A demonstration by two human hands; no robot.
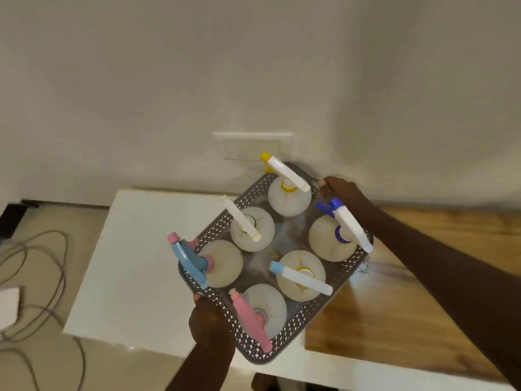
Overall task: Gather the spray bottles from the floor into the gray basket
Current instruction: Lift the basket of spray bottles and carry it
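gray perforated plastic, the gray basket (284,333) sits in the middle of the view, held up by both hands over the edge where a white table (135,249) meets a wooden top (408,292). six spray bottles stand upright inside it, filling it in two rows: one with a yellow nozzle (287,190) at the far end, one with a dark blue trigger (335,235), one with a plain white head (251,228), one with a light blue tip (301,275), a blue-and-pink one (217,263) and a pink one (262,311) nearest the camera.

the left hand (210,320) grips the near rim, its fingers curled around the edge. the right hand (339,189) holds the far rim; its fingers wrap over the edge, though the fingertips are hidden behind the basket.

the gathering looks done: no loose bottle shows on the patch of floor (33,227) visible at left, where only a grey cable (56,277) lies. most of the floor is out of view, so stragglers cannot be ruled out. whether the basket rests on the table or hangs just above it cannot be told.
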